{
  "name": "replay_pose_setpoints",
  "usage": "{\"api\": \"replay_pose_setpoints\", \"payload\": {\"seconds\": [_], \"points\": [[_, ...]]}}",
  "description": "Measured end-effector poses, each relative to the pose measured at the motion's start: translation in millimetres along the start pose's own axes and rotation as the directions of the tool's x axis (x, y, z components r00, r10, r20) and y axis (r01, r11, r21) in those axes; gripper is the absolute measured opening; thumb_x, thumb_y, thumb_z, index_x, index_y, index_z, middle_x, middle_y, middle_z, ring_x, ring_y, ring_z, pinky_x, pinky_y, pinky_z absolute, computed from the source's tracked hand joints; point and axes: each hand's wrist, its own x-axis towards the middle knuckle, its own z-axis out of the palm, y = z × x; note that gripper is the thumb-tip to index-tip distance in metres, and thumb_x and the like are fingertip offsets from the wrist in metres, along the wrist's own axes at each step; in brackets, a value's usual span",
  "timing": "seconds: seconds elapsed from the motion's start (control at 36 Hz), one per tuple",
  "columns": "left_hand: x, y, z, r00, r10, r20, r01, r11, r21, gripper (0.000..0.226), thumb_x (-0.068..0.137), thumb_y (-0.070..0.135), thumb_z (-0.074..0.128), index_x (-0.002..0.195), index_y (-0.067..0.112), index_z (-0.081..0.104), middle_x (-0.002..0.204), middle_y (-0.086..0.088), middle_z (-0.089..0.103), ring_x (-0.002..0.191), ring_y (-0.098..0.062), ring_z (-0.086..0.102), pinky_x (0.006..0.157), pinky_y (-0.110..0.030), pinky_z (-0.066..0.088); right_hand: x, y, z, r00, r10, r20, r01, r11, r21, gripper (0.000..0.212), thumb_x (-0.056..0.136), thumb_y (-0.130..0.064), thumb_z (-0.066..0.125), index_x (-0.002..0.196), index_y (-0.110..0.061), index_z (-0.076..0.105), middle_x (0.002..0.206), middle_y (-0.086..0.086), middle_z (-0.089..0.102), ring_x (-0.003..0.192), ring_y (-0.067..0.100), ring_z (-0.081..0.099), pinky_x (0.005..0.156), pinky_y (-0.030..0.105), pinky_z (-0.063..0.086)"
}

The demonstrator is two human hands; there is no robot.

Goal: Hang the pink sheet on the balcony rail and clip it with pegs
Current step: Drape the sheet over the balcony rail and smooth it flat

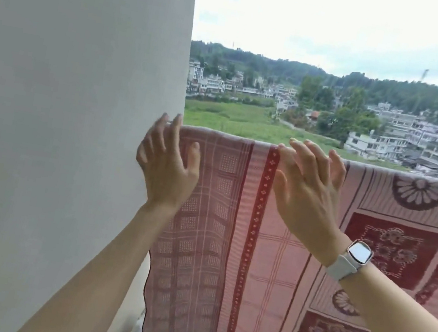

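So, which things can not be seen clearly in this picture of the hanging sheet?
- Balcony rail: head view, fully covered by the pink sheet draped over it.
- Pegs: none visible anywhere in the view.
- Sheet's right part and lower hem: cut off by the frame's edges.
- Left hand and right hand: open at the top fold; whether the fingertips touch the cloth is unclear.
- Watch face: too glary to read.

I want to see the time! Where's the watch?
In the head view, the white smartwatch is strapped on the right wrist at lower right, just below the right hand, in front of the hanging pink sheet.
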Motion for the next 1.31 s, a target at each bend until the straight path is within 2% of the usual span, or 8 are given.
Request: {"api": "replay_pose_setpoints", "payload": {"seconds": [0.17, 0.33, 0.47, 0.64, 0.81, 1.03, 1.19, 1.31], "points": [[12, 26, 26, 0.874, 0.449, 0.186, -0.468, 0.88, 0.079, 0.039, 0.092, 0.04, 0.04, 0.122, 0.02, 0.055, 0.128, -0.003, 0.056, 0.127, -0.025, 0.041, 0.109, -0.06, 0.01, 10, 17, -8, 0.996, 0.09, -0.007, -0.089, 0.994, 0.064, 0.023, 0.091, -0.026, 0.052, 0.106, -0.012, 0.063, 0.104, 0.002, 0.067, 0.095, 0.023, 0.057, 0.086, 0.034, 0.029], [18, 28, 29, 0.921, 0.387, 0.049, -0.359, 0.89, -0.283, 0.02, 0.083, 0.02, 0.063, 0.101, 0.016, 0.07, 0.101, 0.002, 0.071, 0.1, -0.009, 0.06, 0.105, -0.032, 0.021, 21, 19, -8, 0.989, 0.143, -0.04, -0.133, 0.972, 0.191, 0.024, 0.086, -0.03, 0.053, 0.082, -0.012, 0.068, 0.085, 0.001, 0.064, 0.086, 0.018, 0.046, 0.076, 0.031, 0.032], [8, 18, 24, 0.903, 0.43, -0.019, -0.417, 0.863, -0.285, 0.017, 0.086, 0.018, 0.059, 0.097, 0.013, 0.071, 0.103, 0.001, 0.07, 0.104, -0.014, 0.061, 0.102, -0.051, 0.034, 5, 15, -8, 0.995, 0.036, -0.096, -0.012, 0.972, 0.234, 0.023, 0.086, -0.028, 0.055, 0.078, -0.01, 0.068, 0.073, 0.003, 0.057, 0.074, 0.014, 0.041, 0.07, 0.03, 0.037], [4, 28, 15, 0.874, 0.484, 0.027, -0.477, 0.868, -0.138, 0.024, 0.085, 0.028, 0.056, 0.072, 0.012, 0.068, 0.106, 0.0, 0.067, 0.104, -0.018, 0.054, 0.108, -0.05, 0.022, 3, 42, -30, 0.994, -0.096, -0.058, 0.106, 0.973, 0.206, 0.021, 0.091, -0.023, 0.052, 0.103, -0.013, 0.067, 0.084, 0.0, 0.066, 0.078, 0.018, 0.053, 0.069, 0.033, 0.042], [12, 77, 36, 0.843, 0.494, 0.213, -0.494, 0.867, -0.058, 0.033, 0.09, 0.04, 0.04, 0.111, 0.018, 0.055, 0.121, -0.003, 0.06, 0.115, -0.021, 0.052, 0.109, -0.049, 0.02, 7, 78, -46, 0.971, 0.205, 0.124, -0.208, 0.978, 0.014, 0.044, 0.089, -0.043, 0.039, 0.115, -0.014, 0.061, 0.106, 0.003, 0.065, 0.097, 0.02, 0.055, 0.087, 0.04, 0.033], [-4, 96, 58, 0.835, 0.504, 0.22, -0.51, 0.859, -0.035, 0.033, 0.096, 0.04, 0.032, 0.1, 0.024, 0.061, 0.089, 0.008, 0.066, 0.081, -0.017, 0.058, 0.081, -0.037, 0.029, -1, 94, -54, 0.982, 0.179, 0.057, -0.183, 0.981, 0.064, 0.037, 0.088, -0.041, 0.045, 0.094, -0.014, 0.071, 0.088, -0.002, 0.072, 0.085, 0.018, 0.058, 0.077, 0.029, 0.035], [-8, 82, 69, 0.8, 0.599, 0.049, -0.595, 0.801, -0.069, 0.026, 0.096, 0.036, 0.042, 0.109, 0.021, 0.06, 0.1, 0.006, 0.066, 0.094, -0.016, 0.057, 0.09, -0.036, 0.031, -15, 93, -46, 0.985, 0.129, -0.118, -0.125, 0.991, 0.046, 0.029, 0.09, -0.032, 0.05, 0.098, -0.012, 0.071, 0.095, 0.0, 0.073, 0.094, 0.013, 0.053, 0.081, 0.035, 0.042], [-12, 89, 67, 0.868, 0.495, 0.032, -0.488, 0.864, -0.129, 0.026, 0.09, 0.033, 0.048, 0.103, 0.018, 0.065, 0.098, 0.003, 0.067, 0.095, -0.017, 0.055, 0.097, -0.042, 0.031, -27, 98, -51, 0.994, 0.005, -0.11, 0.004, 0.996, 0.088, 0.022, 0.09, -0.019, 0.056, 0.106, -0.01, 0.067, 0.11, 0.002, 0.068, 0.106, 0.017, 0.056, 0.092, 0.035, 0.043]]}}
